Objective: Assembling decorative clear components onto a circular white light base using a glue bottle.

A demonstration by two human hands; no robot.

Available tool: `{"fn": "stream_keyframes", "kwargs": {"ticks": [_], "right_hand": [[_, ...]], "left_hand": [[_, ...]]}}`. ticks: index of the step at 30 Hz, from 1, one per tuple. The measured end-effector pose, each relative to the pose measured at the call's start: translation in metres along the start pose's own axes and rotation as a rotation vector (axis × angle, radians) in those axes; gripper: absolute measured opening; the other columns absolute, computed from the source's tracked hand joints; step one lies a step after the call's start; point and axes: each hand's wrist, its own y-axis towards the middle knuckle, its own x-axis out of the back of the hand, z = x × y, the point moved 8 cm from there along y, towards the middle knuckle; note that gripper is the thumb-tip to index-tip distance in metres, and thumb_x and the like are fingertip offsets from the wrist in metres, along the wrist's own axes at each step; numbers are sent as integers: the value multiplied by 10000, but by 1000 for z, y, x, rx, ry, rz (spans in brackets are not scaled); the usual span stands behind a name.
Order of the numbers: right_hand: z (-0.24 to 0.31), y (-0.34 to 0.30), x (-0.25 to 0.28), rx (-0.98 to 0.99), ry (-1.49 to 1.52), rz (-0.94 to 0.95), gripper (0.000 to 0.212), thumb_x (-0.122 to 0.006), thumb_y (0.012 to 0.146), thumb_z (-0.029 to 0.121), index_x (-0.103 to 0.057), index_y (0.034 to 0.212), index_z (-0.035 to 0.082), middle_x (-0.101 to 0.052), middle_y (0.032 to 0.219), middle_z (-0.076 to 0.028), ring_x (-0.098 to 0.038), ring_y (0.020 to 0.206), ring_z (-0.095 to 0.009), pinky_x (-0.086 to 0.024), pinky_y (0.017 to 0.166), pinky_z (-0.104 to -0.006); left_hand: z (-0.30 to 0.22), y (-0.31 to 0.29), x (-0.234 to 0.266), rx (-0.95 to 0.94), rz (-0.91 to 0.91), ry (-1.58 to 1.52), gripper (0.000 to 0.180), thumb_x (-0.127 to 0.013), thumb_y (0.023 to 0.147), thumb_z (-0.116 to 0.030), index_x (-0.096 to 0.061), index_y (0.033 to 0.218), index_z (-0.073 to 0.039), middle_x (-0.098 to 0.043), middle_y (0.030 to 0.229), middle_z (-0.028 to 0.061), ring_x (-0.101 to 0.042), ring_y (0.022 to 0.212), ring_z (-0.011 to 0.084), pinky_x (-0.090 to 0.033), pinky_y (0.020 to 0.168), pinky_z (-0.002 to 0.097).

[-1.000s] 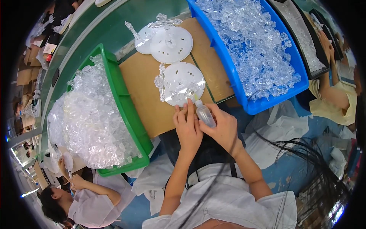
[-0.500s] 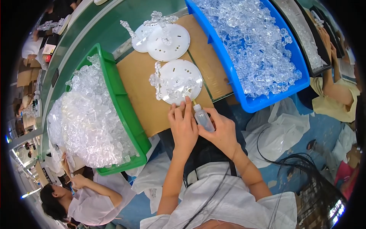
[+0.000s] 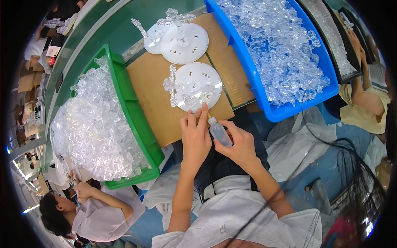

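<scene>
My right hand (image 3: 240,144) is closed round a small translucent squeeze bottle (image 3: 221,133) with a white cap, its top tilted towards my left hand. My left hand (image 3: 195,134) is at the near rim of a round white plate (image 3: 198,73), its fingertips on that rim and its thumb hidden. Several clear plastic pieces (image 3: 193,99) lie on the plate's near half. A clear jointed piece (image 3: 171,86) stands up at its left edge. The plate rests on brown cardboard (image 3: 155,99).
Beyond it, two white plates (image 3: 186,41) with clear ornaments overlap. A green bin (image 3: 134,120) of clear plastic parts stands left, a blue bin (image 3: 264,97) of clear pieces right, a black tray (image 3: 349,76) farther right. Other people work at both sides.
The bottle has drawn back from the plate's near rim, and its slim yellowish tip no longer shows against the rim. My left fingers stay at the rim.
</scene>
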Motion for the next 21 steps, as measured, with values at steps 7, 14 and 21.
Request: {"fn": "stream_keyframes", "kwargs": {"ticks": [7,14,21], "right_hand": [[1,3,-6,-10,5,-25,450,-736,672,169,-570,1079,71,-600,655,-89,-599,540,-216,-485,518,-302],[7,4,-9,-57,39,38,440,-737,689,156,-568,1086,70,-595,648,-84,-587,524,-201,-475,508,-290],[12,12,-19,-25,4,44,425,-727,702,144,-568,1088,67,-610,670,-87,-601,540,-200,-485,520,-285]], "left_hand": [[20,-10,6,64,-83,-258,509,-497,825,52,-502,1319,-71,-524,1083,177,-458,1085,364,-373,938,424],[40,-11,33,198,-137,102,441,-574,848,-51,-553,1285,-109,-478,1069,201,-451,1017,361,-389,879,458],[38,-3,27,12,-155,246,403,-589,867,-124,-568,1270,-120,-422,1313,230,-331,1260,459,-321,1021,499]]}}
